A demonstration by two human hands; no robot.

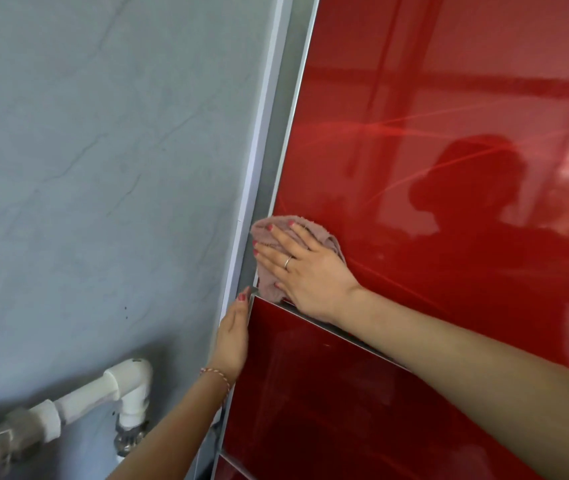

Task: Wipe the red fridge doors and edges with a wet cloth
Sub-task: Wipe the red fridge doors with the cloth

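Note:
The glossy red upper fridge door (432, 116) fills the right side, with the lower red door (310, 393) below it, set slightly ajar. A pinkish cloth (269, 289) lies flat against the upper door's bottom left corner. My right hand (303, 268) presses on the cloth with fingers spread straight. My left hand (232, 337) grips the left edge of the lower door near its top corner, fingers hidden behind the edge.
A grey marbled wall (103, 168) stands close on the left, with a narrow gap and a metal trim strip (262, 161) beside the fridge. A white pipe elbow with a metal valve (127, 403) juts from the wall at lower left.

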